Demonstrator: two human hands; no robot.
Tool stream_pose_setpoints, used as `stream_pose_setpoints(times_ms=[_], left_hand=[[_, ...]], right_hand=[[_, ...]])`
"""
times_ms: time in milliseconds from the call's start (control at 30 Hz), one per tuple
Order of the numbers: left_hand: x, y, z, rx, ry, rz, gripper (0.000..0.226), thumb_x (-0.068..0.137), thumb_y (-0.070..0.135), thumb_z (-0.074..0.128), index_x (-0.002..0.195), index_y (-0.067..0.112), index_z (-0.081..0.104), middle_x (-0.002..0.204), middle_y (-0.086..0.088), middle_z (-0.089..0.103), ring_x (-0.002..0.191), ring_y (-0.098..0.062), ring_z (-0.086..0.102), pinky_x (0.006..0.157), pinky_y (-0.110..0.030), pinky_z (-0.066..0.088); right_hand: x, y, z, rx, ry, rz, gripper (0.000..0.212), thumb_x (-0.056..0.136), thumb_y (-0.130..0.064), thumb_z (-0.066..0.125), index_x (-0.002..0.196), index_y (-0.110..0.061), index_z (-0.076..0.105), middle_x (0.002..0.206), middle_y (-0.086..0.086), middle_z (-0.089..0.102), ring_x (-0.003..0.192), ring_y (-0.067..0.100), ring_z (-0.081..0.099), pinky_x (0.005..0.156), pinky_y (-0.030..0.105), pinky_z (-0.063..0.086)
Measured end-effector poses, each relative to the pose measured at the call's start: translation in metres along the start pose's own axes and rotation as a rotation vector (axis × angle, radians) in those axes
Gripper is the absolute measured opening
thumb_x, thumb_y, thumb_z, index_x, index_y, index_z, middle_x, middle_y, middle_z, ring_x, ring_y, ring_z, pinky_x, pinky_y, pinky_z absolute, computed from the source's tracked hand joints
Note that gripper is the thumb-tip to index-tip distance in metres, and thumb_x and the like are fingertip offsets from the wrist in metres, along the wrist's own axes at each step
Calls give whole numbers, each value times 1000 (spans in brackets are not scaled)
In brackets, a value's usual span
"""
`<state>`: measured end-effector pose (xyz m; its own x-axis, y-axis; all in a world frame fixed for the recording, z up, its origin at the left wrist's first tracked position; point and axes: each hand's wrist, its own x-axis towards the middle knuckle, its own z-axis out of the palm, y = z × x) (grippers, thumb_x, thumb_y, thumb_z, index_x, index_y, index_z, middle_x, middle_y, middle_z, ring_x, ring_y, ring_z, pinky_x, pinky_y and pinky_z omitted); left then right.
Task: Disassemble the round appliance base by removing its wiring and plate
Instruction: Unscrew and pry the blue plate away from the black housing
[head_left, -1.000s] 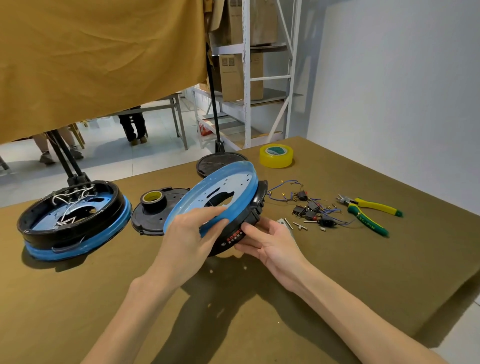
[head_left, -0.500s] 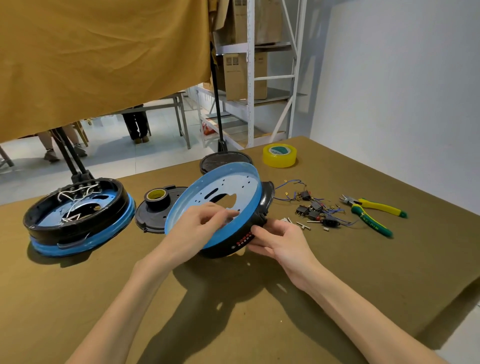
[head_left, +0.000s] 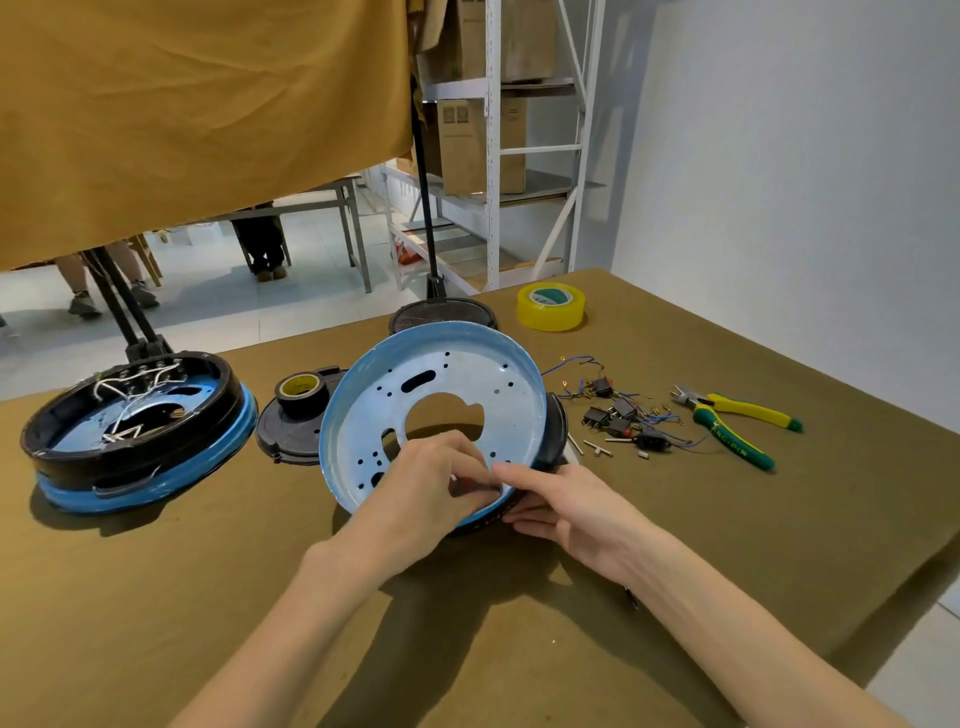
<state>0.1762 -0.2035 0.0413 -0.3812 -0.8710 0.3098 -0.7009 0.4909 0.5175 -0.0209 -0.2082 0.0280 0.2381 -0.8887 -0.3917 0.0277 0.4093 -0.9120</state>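
The left hand (head_left: 431, 480) pinches the near rim of the tilted plate (head_left: 441, 384). The right hand (head_left: 561, 506) holds the black base (head_left: 553, 431) just beside it, fingers curled under; the plate lies up and away from both.

Yellow tape roll (head_left: 551, 306), green-yellow pliers (head_left: 737, 426) and black tape roll (head_left: 304, 393) lie on the table (head_left: 156, 597).
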Motion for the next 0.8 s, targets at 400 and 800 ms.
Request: stream_pose_setpoints(times_ms=[400, 800], left_hand=[[15, -4, -10, 38, -76, 93, 11, 91, 29, 76, 102, 30, 77, 92, 21, 59, 88, 0, 59, 71, -17, 53], [35, -1, -22, 170, -200, 225, 12, 95, 28, 72, 101, 34, 80, 94, 18, 67, 81, -1, 60, 72, -22, 52]], right_hand=[[3, 1, 3, 46, 35, -3, 71, 67, -52, 86, 122, -12, 66, 102, 13, 77, 95, 24, 75, 81, 32, 61], [4, -1, -5, 79, -3, 50, 69, 67, -56, 82, 118, -10, 69, 100, 17, 78, 97, 27, 76, 91, 39, 61]])
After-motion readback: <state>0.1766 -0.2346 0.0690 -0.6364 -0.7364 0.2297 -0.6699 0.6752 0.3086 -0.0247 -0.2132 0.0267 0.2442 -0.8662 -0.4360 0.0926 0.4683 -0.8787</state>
